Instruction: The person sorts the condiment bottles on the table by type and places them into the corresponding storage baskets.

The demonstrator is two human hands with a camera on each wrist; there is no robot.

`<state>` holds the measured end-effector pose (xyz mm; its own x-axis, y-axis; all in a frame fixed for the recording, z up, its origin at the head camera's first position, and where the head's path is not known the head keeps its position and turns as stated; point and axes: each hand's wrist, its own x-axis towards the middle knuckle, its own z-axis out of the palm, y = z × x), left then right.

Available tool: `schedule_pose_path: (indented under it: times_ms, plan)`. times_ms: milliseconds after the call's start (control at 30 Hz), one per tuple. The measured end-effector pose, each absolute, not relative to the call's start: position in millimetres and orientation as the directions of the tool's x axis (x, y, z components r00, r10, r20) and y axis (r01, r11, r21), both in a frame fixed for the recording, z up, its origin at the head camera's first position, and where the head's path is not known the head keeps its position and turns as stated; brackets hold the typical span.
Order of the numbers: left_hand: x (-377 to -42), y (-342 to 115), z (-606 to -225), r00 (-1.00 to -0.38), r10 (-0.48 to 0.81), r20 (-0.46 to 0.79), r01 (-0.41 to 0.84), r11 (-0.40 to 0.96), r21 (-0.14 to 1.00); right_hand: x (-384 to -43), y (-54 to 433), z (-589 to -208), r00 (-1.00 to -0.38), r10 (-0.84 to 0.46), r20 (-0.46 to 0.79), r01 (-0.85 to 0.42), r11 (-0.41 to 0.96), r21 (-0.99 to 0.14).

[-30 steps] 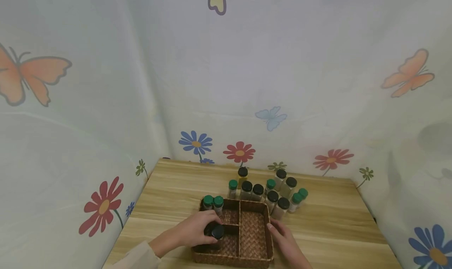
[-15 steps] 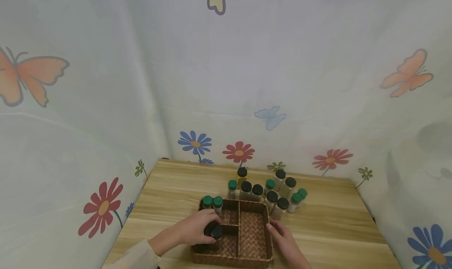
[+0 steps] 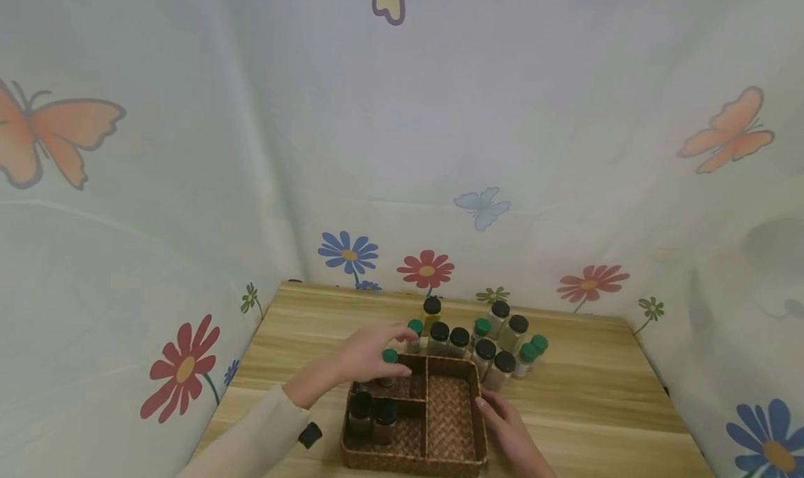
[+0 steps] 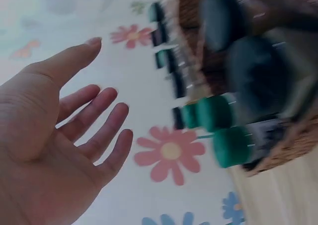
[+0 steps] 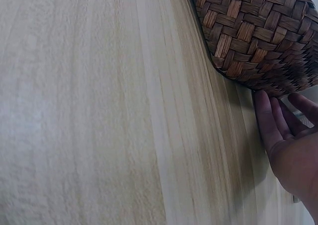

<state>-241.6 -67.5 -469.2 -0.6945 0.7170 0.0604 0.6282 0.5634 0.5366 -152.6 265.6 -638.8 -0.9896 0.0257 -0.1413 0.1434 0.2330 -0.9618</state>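
A woven basket (image 3: pixel 414 463) with three compartments sits near the table's front. Two black-capped jars (image 3: pixel 385 421) stand upright in its front left compartment. My left hand (image 3: pixel 370 354) is above the back left compartment, fingers spread, holding nothing. It partly hides the green-capped jars (image 4: pixel 231 146) there. Its fingertips overlap a green-capped jar (image 3: pixel 414 330) behind the basket in the head view. My right hand (image 3: pixel 507 429) rests at the basket's right side. In the right wrist view its straight fingers (image 5: pixel 268 120) touch the woven outer wall.
Behind the basket and to its right stand several black-capped jars (image 3: pixel 484 352) and green-capped jars (image 3: pixel 527 354), closely grouped. One jar with yellow contents (image 3: pixel 431 314) is farthest back. A patterned curtain (image 3: pixel 402 150) surrounds the wooden table (image 3: pixel 597 394).
My left hand has let go of a black-capped jar in the front left compartment and moved away from me, toward the green-capped jar behind the basket. My right hand stays put.
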Motion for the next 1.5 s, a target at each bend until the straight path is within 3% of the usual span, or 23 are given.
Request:
schedule_pose_path:
  times_ms: [400, 700, 1067, 1233, 1500]
  plan:
    - [-286.4, -30.4, -455.5, -0.746, 0.632, 0.209, 0.596, 0.495, 0.632, -151.4, 268.3, -646.9, -0.98, 0.014, -0.198, 0.196, 0.232, -0.953]
    - [-318.9, -12.5, -461.7, -0.81, 0.531, 0.248, 0.546, 0.532, 0.647, -152.1, 266.5, -642.4, -0.984, 0.015, -0.177, 0.175, 0.219, -0.96]
    - [-348.2, 2.5, -489.6, -0.885, 0.448, 0.126, 0.398, 0.588, 0.705, -157.0, 267.6, -642.8, -0.982, 0.001, -0.189, 0.184, 0.234, -0.955]
    - [-354.3, 5.7, -506.3, -0.872, 0.486, 0.055, 0.395, 0.633, 0.666, -158.2, 266.8, -642.3, -0.981, -0.017, -0.195, 0.185, 0.243, -0.952]
    - [-356.6, 12.1, -513.8, -0.836, 0.546, 0.059, 0.463, 0.643, 0.61, -155.6, 269.5, -644.1, -0.986, -0.017, -0.168, 0.16, 0.223, -0.962]
